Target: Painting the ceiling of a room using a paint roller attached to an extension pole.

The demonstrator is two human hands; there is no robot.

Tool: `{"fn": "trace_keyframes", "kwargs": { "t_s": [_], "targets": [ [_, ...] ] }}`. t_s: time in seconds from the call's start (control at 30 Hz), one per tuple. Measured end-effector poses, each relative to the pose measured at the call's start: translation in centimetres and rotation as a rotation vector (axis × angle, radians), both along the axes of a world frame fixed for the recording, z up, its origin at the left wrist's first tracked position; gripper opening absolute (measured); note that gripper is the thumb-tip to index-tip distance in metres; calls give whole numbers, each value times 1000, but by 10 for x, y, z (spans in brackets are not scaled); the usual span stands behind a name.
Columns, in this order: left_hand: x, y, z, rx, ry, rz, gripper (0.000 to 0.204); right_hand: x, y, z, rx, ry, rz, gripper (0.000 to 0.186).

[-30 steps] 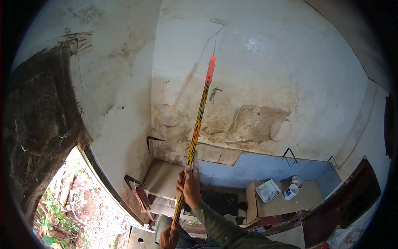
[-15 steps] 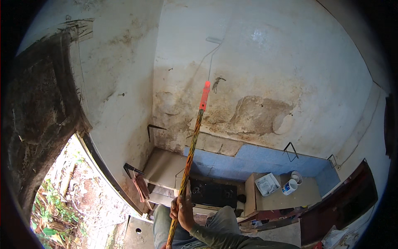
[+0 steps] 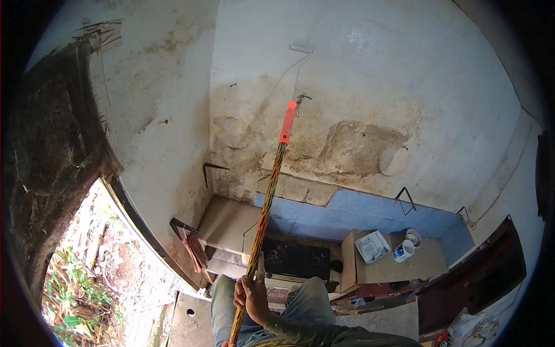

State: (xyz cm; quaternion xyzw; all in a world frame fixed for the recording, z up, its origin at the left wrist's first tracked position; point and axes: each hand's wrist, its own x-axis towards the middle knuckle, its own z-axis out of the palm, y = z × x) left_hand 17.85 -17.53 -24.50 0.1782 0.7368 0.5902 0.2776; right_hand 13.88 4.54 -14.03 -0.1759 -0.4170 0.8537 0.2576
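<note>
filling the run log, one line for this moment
right hand: grips patterned extension pole | paint roller: at pole's far end, before stained wall, contact unclear | paint tray: on counter, right of black stove

Left grip and pole cut off at lower edge; roller blurred

Daylight bleaches the ground outside — the wall is dimmer, edges bend and the corners go black.

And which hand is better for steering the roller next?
Probably the right: the right grip is wrapped around the pole higher up, nearer the roller. The left grip barely shows at the bottom edge.
</note>
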Motion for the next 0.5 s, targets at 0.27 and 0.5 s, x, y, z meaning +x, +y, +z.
{"fn": "trace_keyframes", "kwargs": {
  "t_s": [0.27, 0.5],
  "targets": [
    [2, 6, 12, -64, 0, 13, 40, 2, 5, 1, -37, 40, -19, 57],
    [-10, 34, 39, -73, -107, -31, 43, -8, 23, 18, 19, 56, -129, 13]
  ]
}}
